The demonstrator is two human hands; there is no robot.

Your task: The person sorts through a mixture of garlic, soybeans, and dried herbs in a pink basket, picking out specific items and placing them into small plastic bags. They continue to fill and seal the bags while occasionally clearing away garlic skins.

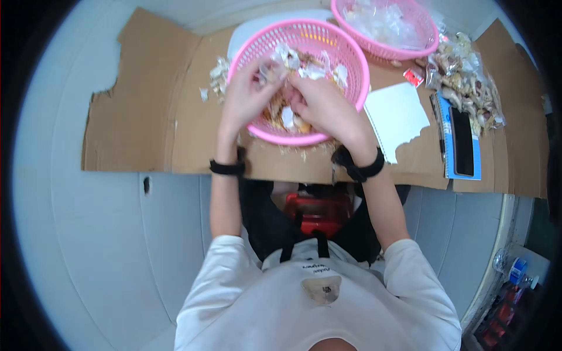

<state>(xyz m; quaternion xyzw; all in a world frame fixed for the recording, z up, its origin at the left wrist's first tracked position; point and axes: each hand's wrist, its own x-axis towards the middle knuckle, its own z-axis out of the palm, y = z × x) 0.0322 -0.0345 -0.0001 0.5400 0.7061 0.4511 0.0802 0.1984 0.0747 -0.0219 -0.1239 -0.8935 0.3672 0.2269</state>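
Note:
A pink basket (360, 96) stands on cardboard and holds white scraps and brown and yellowish pieces. Above its left side, my left hand (250, 93) has its thumb and fingers closed round a small clear plastic bag (271, 71). My right hand (319, 102) is over the middle of the basket, fingers bent together close beside the bag. What those fingers pinch, if anything, is too small and hidden to make out. Each wrist wears a black band.
Behind on the right, a second pink basket (434, 44) holds clear plastic bags. A torn white notepad (397, 120), a phone (462, 140) on a blue notebook (475, 164), and filled bags (468, 82) lie right. White bits lie left of the near basket.

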